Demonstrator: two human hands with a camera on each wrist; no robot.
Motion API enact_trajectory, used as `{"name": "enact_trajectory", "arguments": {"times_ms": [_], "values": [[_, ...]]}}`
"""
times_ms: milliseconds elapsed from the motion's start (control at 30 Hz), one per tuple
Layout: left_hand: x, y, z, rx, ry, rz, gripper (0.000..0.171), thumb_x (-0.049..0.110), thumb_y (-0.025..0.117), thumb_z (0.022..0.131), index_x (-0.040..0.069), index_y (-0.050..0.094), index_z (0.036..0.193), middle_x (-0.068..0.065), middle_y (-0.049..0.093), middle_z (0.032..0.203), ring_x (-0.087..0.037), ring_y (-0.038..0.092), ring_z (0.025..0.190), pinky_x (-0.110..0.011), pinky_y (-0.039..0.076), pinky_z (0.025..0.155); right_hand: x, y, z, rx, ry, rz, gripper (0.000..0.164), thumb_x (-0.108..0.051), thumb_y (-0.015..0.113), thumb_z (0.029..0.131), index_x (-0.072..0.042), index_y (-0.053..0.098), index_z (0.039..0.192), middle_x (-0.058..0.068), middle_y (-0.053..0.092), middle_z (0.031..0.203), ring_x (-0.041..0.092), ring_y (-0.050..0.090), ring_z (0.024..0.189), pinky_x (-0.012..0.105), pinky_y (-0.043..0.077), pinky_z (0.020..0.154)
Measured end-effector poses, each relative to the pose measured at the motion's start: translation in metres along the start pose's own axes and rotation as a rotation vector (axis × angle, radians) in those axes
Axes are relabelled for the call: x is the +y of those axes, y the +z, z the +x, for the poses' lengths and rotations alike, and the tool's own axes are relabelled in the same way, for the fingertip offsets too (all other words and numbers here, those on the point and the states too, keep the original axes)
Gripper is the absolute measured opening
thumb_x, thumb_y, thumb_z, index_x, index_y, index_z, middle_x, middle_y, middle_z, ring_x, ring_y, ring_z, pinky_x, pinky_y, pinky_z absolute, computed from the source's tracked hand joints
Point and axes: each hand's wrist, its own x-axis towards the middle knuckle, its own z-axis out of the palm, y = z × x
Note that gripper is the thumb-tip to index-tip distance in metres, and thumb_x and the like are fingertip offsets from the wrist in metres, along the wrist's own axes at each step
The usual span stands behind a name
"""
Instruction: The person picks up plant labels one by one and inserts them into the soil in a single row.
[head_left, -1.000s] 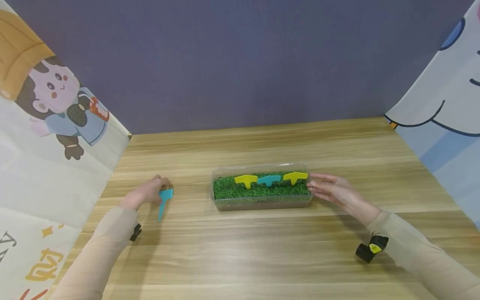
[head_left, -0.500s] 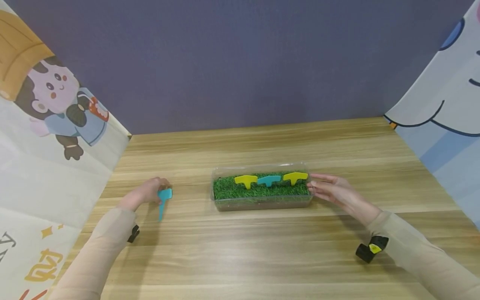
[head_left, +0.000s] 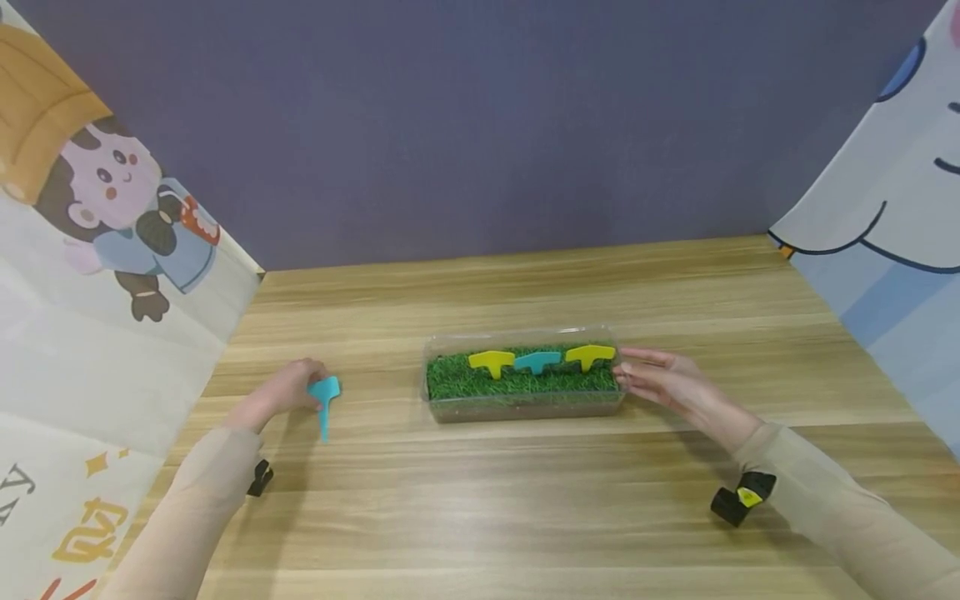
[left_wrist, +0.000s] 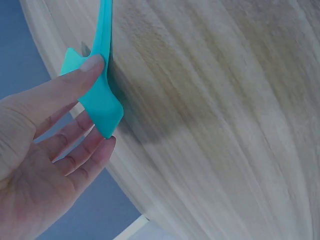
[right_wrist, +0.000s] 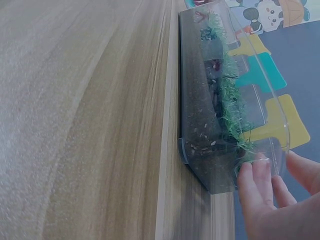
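Observation:
My left hand pinches a teal T-shaped plant label by its head, thumb on the face and the other fingers behind. Its pointed stem hangs down in the head view, over the left of the table. A clear plastic box with soil and green grass stands mid-table. Two yellow plant labels and one teal plant label stick up from the grass in a row. At the box's right end, my right hand rests its fairly straight fingers against the end wall.
The wooden table runs back to a dark blue panel. Printed cartoon sheets flank it on both sides. Black wrist cameras are strapped to both forearms.
My left hand has shifted slightly left with the teal plant label, whose stem now points more nearly straight down. My right hand and the box have stayed put.

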Motion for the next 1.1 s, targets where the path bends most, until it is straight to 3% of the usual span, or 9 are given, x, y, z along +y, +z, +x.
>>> {"name": "enact_trajectory", "arguments": {"times_ms": [200,467,733,1100], "values": [[0.001,-0.004,-0.001,0.044,0.029,-0.047,0.029,-0.002,0.072,0.064,-0.005,0.060,0.090,-0.012,0.060,0.084,-0.030,0.055,0.081,-0.045,0.047,0.073,0.001,0.000,0.001,0.004,0.001,-0.026,0.063,-0.008,0.059,0.083,0.005,0.023,0.133,0.001,0.064,0.096,0.012,0.060,0.092,0.027,0.044,0.087],[0.007,-0.014,-0.001,0.046,0.042,-0.127,0.011,-0.001,0.061,0.077,-0.004,0.061,0.087,-0.009,0.060,0.081,-0.023,0.053,0.077,-0.037,0.045,0.068,0.001,0.000,0.002,0.005,0.004,-0.021,0.065,-0.009,0.060,0.083,0.005,0.021,0.134,0.001,0.064,0.097,0.012,0.060,0.092,0.026,0.045,0.086],[0.016,-0.020,-0.003,0.050,0.055,-0.162,0.012,0.001,0.060,0.080,-0.005,0.063,0.090,-0.012,0.063,0.086,-0.025,0.056,0.082,-0.041,0.047,0.074,0.000,0.000,0.002,0.006,0.008,-0.015,0.065,-0.008,0.060,0.083,0.005,0.022,0.134,0.002,0.064,0.097,0.012,0.060,0.092,0.026,0.045,0.086],[0.029,-0.025,-0.004,0.018,0.062,-0.233,0.017,0.006,0.058,0.083,-0.004,0.062,0.096,-0.013,0.063,0.093,-0.024,0.057,0.086,-0.036,0.048,0.074,0.001,-0.001,0.002,0.004,0.006,-0.017,0.063,-0.008,0.059,0.083,0.004,0.023,0.134,0.000,0.064,0.097,0.011,0.060,0.092,0.026,0.044,0.087]]}}
